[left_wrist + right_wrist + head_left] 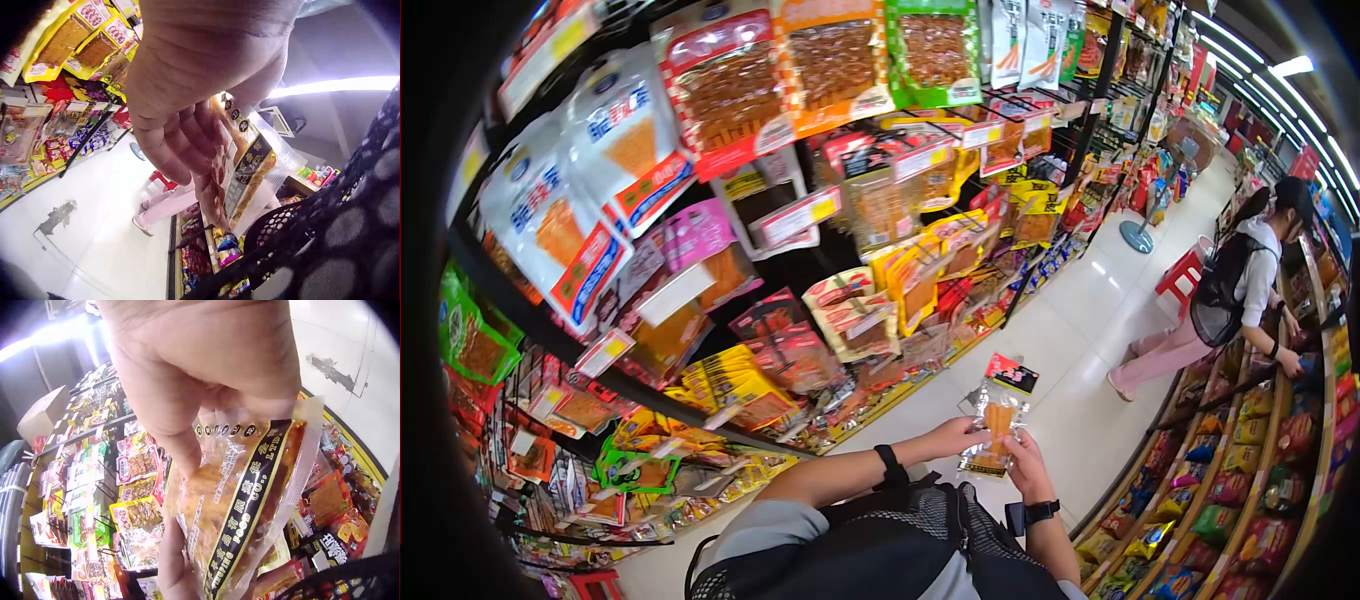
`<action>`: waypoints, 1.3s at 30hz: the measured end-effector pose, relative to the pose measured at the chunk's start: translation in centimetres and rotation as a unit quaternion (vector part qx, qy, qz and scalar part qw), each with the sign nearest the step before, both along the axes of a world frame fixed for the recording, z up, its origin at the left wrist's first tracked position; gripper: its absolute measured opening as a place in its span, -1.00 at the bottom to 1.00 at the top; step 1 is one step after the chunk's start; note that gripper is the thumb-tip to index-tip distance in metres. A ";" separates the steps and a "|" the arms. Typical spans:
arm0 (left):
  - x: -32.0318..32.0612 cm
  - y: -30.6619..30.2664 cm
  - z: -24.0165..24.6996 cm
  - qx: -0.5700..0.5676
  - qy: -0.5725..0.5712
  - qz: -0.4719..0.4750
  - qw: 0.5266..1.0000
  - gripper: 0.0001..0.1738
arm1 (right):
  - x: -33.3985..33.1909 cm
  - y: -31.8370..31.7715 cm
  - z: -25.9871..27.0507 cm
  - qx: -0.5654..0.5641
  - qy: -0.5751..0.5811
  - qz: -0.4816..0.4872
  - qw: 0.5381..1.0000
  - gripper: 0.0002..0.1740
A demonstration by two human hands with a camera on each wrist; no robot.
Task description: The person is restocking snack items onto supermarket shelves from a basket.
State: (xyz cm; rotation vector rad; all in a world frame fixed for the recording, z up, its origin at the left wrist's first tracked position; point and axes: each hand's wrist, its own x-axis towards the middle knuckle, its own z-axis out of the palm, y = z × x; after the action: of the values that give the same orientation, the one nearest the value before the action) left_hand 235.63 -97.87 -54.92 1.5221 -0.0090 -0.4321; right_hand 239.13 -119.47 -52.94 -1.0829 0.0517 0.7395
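Both hands hold one clear snack packet in front of the body, with orange-brown strips inside and a red-and-black top. My left hand pinches its left edge, thumb over the front. On the other side, my right hand grips the lower right edge. In the right wrist view the packet shows a black band with gold lettering on its back, and the right hand reaches over it from above. The left wrist view has the left hand's curled fingers against the packet's side.
Shelves of hanging snack packets stand close on the left. A low shelf of bagged snacks runs along the right. Down the aisle a person with a backpack leans toward that shelf, near a red stool. Pale tiled floor lies between.
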 end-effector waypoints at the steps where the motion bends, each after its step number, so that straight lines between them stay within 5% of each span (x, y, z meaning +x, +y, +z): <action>1: 1.4 0.0 1.3 -0.003 0.009 0.000 1.000 -0.56 | 1.9 -0.3 -0.4 0.000 -0.002 0.011 1.000 -0.82; 13: 27.0 -4.7 0.9 0.012 -0.010 -0.020 1.000 -0.64 | 26.5 -4.8 1.5 -0.067 -0.079 -0.022 0.994 -0.82; 16: 34.6 -6.3 2.2 -0.062 -0.057 0.001 0.996 -0.64 | 34.1 -5.9 4.3 -0.101 -0.107 -0.030 0.989 -0.82; 23: 46.1 -5.8 6.7 -0.023 -0.051 0.004 0.998 -0.60 | 45.2 -6.0 6.8 -0.126 -0.168 -0.045 0.977 -0.85; 27: 47.7 -4.9 8.5 -0.013 -0.040 0.060 0.997 -0.59 | 48.8 -4.3 8.3 -0.106 -0.156 0.002 0.982 -0.87; 28: 48.0 -4.3 5.1 -0.002 -0.077 0.087 0.993 -0.59 | 49.8 -4.0 7.2 -0.089 -0.147 0.038 0.984 -0.84; 32: 44.6 -2.3 3.8 -0.020 -0.123 0.220 0.968 -0.61 | 52.8 0.2 3.6 -0.105 -0.163 0.178 0.965 -0.78; 36: 38.3 -4.8 9.3 0.032 -0.126 0.354 0.926 -0.59 | 52.7 2.8 6.2 -0.001 -0.169 0.356 0.919 -0.78; 38: 32.9 -5.4 14.6 0.107 0.016 0.396 0.912 -0.59 | 49.9 4.8 7.8 0.019 -0.176 0.417 0.891 -0.77; 39: 31.3 -3.7 13.7 0.132 0.121 0.379 0.908 -0.59 | 48.7 6.9 4.7 0.026 -0.136 0.441 0.886 -0.76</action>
State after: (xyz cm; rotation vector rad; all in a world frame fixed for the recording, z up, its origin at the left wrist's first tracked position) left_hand 266.95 -101.54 -41.27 1.5906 0.8421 0.0171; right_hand 287.79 -112.57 -48.28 -1.1346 -0.7474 1.3785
